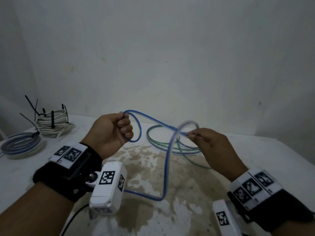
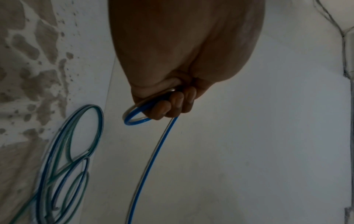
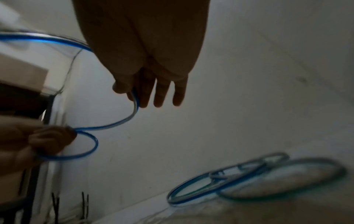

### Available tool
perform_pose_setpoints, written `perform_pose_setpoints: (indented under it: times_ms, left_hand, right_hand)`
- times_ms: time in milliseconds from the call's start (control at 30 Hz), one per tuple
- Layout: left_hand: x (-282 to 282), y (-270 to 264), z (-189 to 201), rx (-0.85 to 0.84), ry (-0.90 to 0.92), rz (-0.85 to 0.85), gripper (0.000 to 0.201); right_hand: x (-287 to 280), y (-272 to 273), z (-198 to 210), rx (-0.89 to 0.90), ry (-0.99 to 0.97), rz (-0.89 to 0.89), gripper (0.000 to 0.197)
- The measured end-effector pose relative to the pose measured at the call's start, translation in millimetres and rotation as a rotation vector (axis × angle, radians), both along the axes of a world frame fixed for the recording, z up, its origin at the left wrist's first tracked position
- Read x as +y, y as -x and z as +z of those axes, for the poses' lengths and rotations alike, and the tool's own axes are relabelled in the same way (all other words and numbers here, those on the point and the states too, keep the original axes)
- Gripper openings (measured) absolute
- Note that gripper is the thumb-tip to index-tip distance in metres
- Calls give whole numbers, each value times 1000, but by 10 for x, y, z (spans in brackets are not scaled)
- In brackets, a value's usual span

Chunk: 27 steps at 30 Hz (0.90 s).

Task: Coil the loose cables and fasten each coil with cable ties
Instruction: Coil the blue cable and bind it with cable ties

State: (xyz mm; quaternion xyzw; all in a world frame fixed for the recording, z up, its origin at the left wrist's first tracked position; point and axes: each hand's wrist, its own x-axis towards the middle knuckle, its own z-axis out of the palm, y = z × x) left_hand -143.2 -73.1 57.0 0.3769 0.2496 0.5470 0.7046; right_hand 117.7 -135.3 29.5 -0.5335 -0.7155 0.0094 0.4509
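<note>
My left hand (image 1: 117, 126) (image 2: 162, 104) is raised above the table, fingers curled round one small loop of the blue cable (image 1: 165, 167) (image 2: 151, 157) (image 3: 113, 125). From that fist the cable runs right to my right hand (image 1: 201, 138) (image 3: 138, 97), which pinches it between thumb and forefinger while the other fingers stay straight. A blurred loop arcs above the right fingertips. The rest of the blue cable drops to the table and trails toward me. A loose green cable (image 1: 153, 142) (image 2: 76, 189) (image 3: 287, 186) lies mixed with blue turns behind the hands.
At the far left stand a white coil (image 1: 52, 123) bound with black cable ties (image 1: 52, 121) and a grey-blue coil (image 1: 22, 145). The white table (image 1: 281, 155) has a brown stained patch in its middle. A bare wall rises close behind.
</note>
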Motion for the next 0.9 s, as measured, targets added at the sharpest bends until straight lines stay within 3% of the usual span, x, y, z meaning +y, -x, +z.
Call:
perform_pose_setpoints:
  times_ms: [100,267,600,667,833,900]
  left_hand:
    - [-10,-69,-73,-4,31,-10,26]
    - [-85,-211,-167,36,28,3,29]
    - [-137,-209,-196,83,6,35,30]
    - [-174,-238,-207,100,-1,15,30]
    - [-269,-374,-278,176,-54,-15,26]
    - [-298,-431,-319,252,-96,21,24]
  right_hand:
    - [63,93,-40,246,173,-74,31]
    - [78,375,0,804,317,37,38]
    - [107,465,-23,1045,320,-28,28]
    - [95,469,-23,914,363,23,28]
    - [54,604,-10,141,326,112,37]
    - [58,662,-20,11,270,127,40]
